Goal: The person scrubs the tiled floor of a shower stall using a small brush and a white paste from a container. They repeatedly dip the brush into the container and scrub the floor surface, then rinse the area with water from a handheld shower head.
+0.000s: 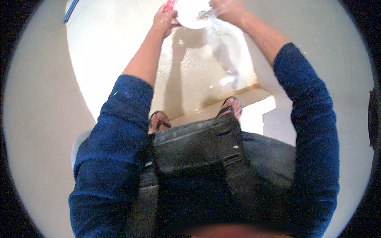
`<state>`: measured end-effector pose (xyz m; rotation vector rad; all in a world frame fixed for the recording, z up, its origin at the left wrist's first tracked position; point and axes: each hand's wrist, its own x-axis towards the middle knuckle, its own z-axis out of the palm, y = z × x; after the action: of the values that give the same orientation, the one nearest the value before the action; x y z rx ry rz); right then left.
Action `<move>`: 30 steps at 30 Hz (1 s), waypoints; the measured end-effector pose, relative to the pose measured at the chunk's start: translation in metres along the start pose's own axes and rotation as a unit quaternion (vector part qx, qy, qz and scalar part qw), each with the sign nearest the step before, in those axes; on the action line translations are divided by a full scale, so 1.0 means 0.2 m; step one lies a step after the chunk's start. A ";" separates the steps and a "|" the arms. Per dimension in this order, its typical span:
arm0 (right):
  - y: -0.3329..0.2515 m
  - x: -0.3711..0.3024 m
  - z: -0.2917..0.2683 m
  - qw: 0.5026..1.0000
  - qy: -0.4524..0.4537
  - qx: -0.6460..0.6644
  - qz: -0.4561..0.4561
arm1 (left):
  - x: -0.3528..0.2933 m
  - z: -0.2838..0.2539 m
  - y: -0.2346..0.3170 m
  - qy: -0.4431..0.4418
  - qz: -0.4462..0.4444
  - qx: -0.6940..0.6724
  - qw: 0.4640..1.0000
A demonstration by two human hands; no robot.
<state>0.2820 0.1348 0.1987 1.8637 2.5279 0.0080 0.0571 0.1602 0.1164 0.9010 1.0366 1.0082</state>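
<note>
At the top of the head view, my left hand [164,19] is closed on the left edge of a round white dish [192,18]. A bit of red with pale dots shows on the dish beside my fingers. Whether it is a plate or a bowl I cannot tell, as the upper part is cut off and overexposed. My right hand [230,10] is at the dish's right side, its fingers smeared by motion and splashing water. What it may hold does not show. Water [220,43] runs down from the dish to the wet floor below.
Below lies a wet, pale floor [198,71] with a raised ledge [254,96] along its near side. My feet in dark flip-flops [234,106] rest at that ledge. A dark apron [194,146] covers my lap. A blue bar [70,11] stands at the upper left.
</note>
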 end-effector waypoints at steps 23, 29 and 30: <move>-0.02 -0.05 0.12 0.981 -0.078 0.093 0.150 | -0.12 0.04 -0.10 0.166 -0.098 -0.066 0.979; -0.10 0.07 0.20 0.978 0.024 0.145 0.150 | -0.17 0.12 -0.15 0.027 -0.181 0.004 0.983; -0.19 0.02 0.21 0.992 0.026 0.091 0.081 | -0.17 0.12 -0.14 0.018 -0.186 0.012 0.982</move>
<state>0.2446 0.1271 0.1567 2.1593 2.4777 -0.1819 0.0789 0.1164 0.1056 0.6763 1.1972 0.7009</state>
